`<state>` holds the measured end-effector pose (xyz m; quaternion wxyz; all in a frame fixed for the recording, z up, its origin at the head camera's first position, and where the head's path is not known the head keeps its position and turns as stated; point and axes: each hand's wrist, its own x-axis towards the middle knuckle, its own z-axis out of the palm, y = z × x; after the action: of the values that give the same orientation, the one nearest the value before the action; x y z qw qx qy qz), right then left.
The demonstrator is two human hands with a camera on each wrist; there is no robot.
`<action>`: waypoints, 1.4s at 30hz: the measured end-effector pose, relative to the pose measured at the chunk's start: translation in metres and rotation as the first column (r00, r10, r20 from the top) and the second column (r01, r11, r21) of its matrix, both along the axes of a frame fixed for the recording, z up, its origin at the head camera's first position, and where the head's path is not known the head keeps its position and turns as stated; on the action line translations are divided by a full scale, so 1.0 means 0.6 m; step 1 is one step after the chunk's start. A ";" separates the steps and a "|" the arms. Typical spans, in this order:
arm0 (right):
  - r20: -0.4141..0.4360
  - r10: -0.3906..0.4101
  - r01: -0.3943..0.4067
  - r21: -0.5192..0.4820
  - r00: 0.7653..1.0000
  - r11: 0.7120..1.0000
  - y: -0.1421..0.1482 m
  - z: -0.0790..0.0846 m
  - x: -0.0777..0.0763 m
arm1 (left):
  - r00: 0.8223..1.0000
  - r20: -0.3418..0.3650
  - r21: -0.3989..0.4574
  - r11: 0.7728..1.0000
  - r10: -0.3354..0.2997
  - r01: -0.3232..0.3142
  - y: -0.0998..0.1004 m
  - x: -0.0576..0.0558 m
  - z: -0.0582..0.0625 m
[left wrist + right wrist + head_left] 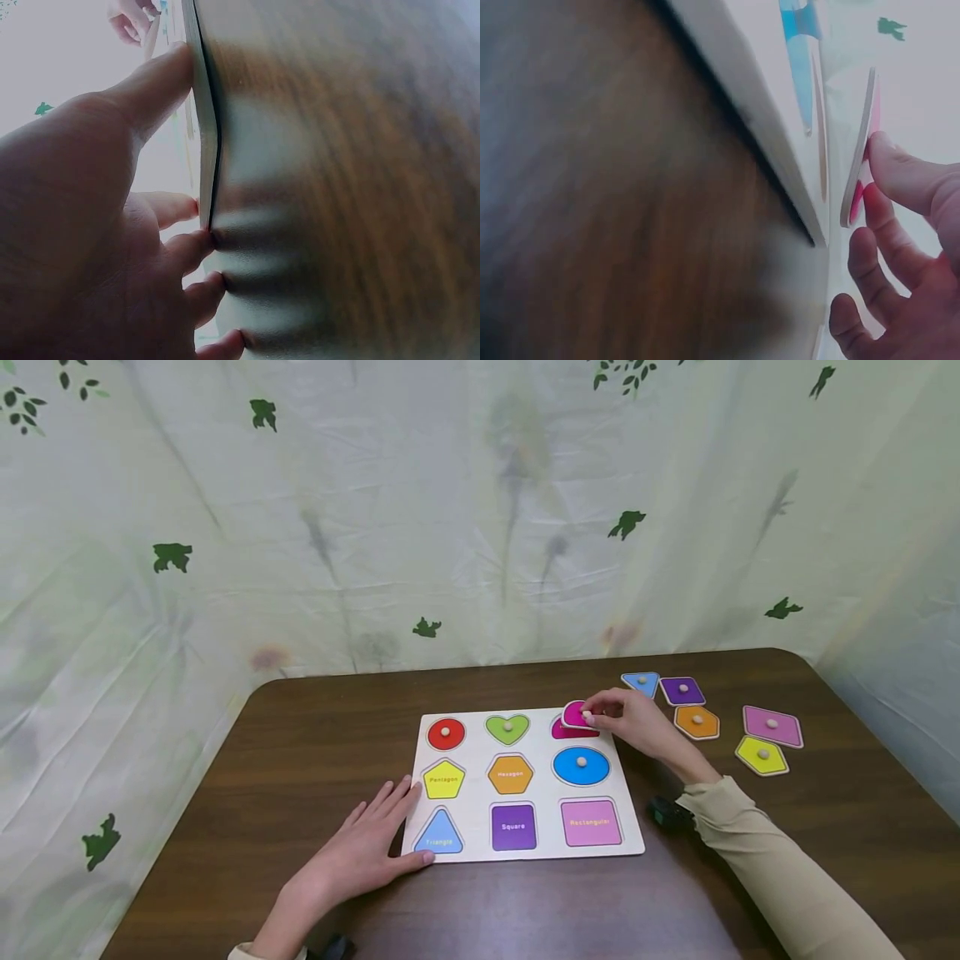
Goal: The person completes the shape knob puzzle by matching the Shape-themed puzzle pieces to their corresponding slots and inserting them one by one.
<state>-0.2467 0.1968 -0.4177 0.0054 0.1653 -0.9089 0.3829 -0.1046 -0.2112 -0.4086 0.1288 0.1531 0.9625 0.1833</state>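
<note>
A white shape puzzle board (476, 793) lies on the table. My right hand (633, 720) pinches a magenta puzzle piece (573, 715) by its knob, over the magenta recess (562, 732) in the board's far right corner. In the right wrist view the magenta piece (863, 150) is tilted and apart from the board (761, 112). Fingers spread, my left hand (358, 843) touches the board's near left corner. A red circle (457, 737), a green heart (517, 735) and a blue oval (596, 770) with knobs sit in the board. Pentagon, hexagon, triangle, square and rectangle recesses show their printed words.
Loose pieces lie right of the board: a blue triangle (634, 679), a purple square (678, 693), an orange hexagon (696, 730), a pink rectangle (787, 729) and a yellow pentagon (757, 763). A patterned curtain (465, 527) hangs behind the brown table (322, 727).
</note>
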 end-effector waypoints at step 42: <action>0.040 0.026 -0.027 0.016 0.999 1.000 -0.002 0.008 0.002 | 1.000 0.005 -0.003 1.000 0.013 -0.013 0.002 0.000 0.001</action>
<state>-0.2456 0.1955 -0.4127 -0.0191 0.1699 -0.9096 0.3786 -0.1048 -0.2102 -0.4082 0.1304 0.1464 0.9633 0.1831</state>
